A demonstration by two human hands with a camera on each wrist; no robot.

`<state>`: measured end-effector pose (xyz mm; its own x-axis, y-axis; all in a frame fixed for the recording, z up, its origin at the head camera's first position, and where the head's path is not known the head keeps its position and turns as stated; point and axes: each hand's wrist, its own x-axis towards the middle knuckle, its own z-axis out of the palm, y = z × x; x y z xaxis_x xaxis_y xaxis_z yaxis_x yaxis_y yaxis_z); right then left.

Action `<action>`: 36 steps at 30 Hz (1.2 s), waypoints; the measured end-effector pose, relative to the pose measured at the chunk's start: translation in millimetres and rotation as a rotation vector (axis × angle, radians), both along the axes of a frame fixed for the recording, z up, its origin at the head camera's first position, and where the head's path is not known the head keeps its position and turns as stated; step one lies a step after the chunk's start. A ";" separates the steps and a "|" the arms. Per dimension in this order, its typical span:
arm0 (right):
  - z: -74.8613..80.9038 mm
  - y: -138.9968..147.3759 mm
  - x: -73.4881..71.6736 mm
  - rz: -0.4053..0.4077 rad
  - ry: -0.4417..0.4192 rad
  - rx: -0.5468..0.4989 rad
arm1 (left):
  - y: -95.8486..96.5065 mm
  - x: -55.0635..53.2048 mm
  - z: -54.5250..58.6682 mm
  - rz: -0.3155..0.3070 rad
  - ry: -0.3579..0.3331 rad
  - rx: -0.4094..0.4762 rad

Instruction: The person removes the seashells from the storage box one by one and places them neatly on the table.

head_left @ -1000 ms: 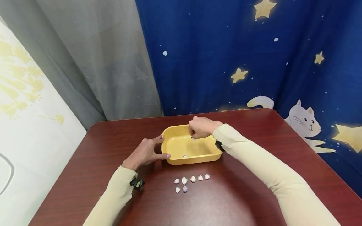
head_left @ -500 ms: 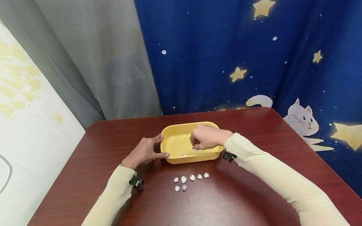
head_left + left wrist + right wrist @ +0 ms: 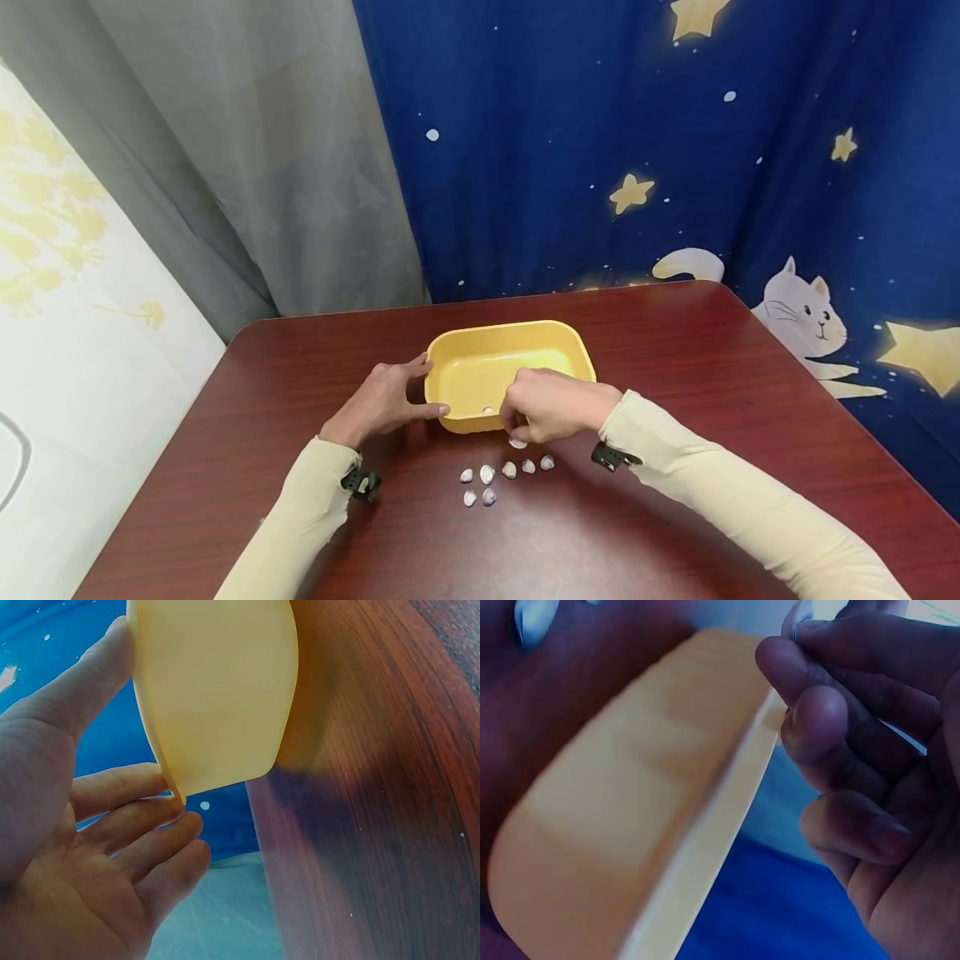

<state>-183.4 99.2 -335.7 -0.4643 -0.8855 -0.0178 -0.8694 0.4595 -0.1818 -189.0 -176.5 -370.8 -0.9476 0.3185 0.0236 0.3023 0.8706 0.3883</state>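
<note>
My right hand (image 3: 551,406) pinches a small seashell (image 3: 517,442) between thumb and fingertips, just in front of the yellow tub (image 3: 517,327). In the right wrist view the pale edge of that seashell (image 3: 798,619) shows at the fingertips, with the other fingers curled. My left hand (image 3: 384,402) holds the tub's left end, its thumb over the near rim and a finger at the far corner. Another shell (image 3: 487,410) lies inside the tub. Closer to me on the table, several seashells (image 3: 509,470) form one row, with two more shells (image 3: 479,497) below its left end.
The dark red-brown table (image 3: 360,342) reaches back to a grey curtain (image 3: 330,167) and a blue star-patterned curtain (image 3: 525,167). A white panel (image 3: 67,292) with yellow flowers stands along the left side.
My right hand has come from inside the tub, over its near rim toward me, bringing the seashell along. My left hand keeps its place on the tub's left end.
</note>
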 end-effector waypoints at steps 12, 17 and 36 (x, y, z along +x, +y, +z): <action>-33.6 -12.6 22.1 0.021 0.021 0.031 | -1.3 0.8 0.8 0.019 -0.025 -0.005; -45.7 -18.1 27.0 0.018 0.098 0.069 | -2.4 0.6 0.6 0.026 -0.029 -0.016; -57.8 -23.8 35.7 -0.018 0.191 0.097 | -3.4 0.6 -1.9 0.012 -0.006 -0.015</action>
<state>-147.7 75.4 -393.5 -0.4831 -0.8755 -0.0126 -0.8753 0.4825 0.0316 -188.4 -179.8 -372.8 -0.9514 0.3078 0.0133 0.2899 0.8798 0.3767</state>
